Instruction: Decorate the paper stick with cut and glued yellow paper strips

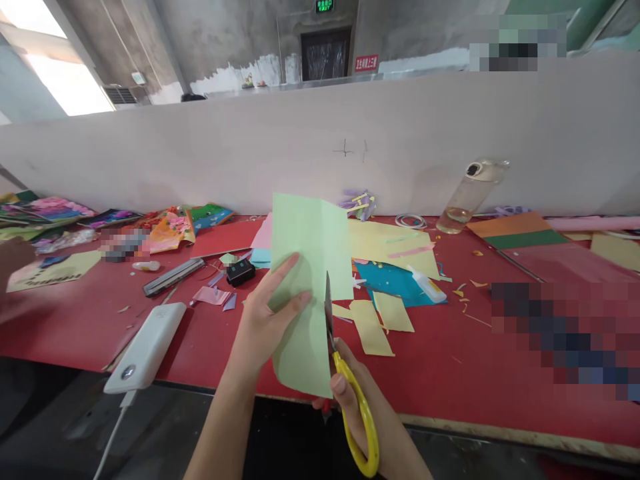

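A sheet of light green paper [305, 233] stands tilted above the red table, with a lengthwise crease and a cut running up from its lower edge. My left hand [267, 317] grips the sheet on its left side, thumb and forefinger showing on the near face and the other fingers hidden. In my right hand [357, 393] is a pair of scissors [357, 407] with yellow handles. One blade shows upright along the crease at the cut; the other is hidden by the paper. Cut yellow paper pieces [373, 327] lie just beyond my right hand.
A white power bank [147, 347] with a cable lies left on the red table [440, 373]. Behind it are a stapler-like metal bar [174, 277] and a small black box [241, 272]. A glue bottle [427, 285], blue sheet [385, 277] and water bottle [467, 200] sit right. Another person's hand [15, 260] is far left.
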Motion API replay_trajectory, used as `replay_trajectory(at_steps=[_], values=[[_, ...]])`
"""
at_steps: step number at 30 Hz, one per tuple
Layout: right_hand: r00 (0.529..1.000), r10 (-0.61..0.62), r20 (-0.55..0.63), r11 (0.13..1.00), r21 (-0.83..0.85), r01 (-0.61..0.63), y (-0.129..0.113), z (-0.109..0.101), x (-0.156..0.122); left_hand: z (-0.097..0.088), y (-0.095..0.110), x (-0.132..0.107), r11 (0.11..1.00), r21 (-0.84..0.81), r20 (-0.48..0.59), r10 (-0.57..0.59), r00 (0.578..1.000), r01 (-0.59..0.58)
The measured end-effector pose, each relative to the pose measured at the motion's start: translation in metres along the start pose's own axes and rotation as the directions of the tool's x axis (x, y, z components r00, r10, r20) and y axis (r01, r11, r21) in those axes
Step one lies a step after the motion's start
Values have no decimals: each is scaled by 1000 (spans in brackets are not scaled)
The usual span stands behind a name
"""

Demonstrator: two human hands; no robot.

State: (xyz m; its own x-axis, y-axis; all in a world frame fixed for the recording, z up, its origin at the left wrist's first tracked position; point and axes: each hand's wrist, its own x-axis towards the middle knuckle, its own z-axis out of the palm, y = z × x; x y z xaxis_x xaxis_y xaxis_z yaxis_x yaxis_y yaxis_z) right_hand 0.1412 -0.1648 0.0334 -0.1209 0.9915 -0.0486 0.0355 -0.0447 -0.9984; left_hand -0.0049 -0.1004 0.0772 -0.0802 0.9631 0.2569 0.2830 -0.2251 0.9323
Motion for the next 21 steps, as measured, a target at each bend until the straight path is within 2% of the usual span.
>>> replay_trajectory(at_steps=[2,7,10,16,21], values=[[1000,-8,-20,1000,-2,8,-4,-1,-1,0,0,-2,1000,19,30,7,1000,-8],[996,-84,-31,994,62,86,-9,1,-3,2,0,-10,995,87,22,45,999,-47],[997,-72,-23,995,62,73,-9,2,-3,3,-2,-13,993,100,22,64,998,-66],[998,-40,47,992,119,34,-9,2,-1,6,-4,-14,997,-17,-81,70,994,-72],[999,-27,37,983,183,20,-8,3,0,8,-5,-16,999,-45,-59,13,998,-16]])
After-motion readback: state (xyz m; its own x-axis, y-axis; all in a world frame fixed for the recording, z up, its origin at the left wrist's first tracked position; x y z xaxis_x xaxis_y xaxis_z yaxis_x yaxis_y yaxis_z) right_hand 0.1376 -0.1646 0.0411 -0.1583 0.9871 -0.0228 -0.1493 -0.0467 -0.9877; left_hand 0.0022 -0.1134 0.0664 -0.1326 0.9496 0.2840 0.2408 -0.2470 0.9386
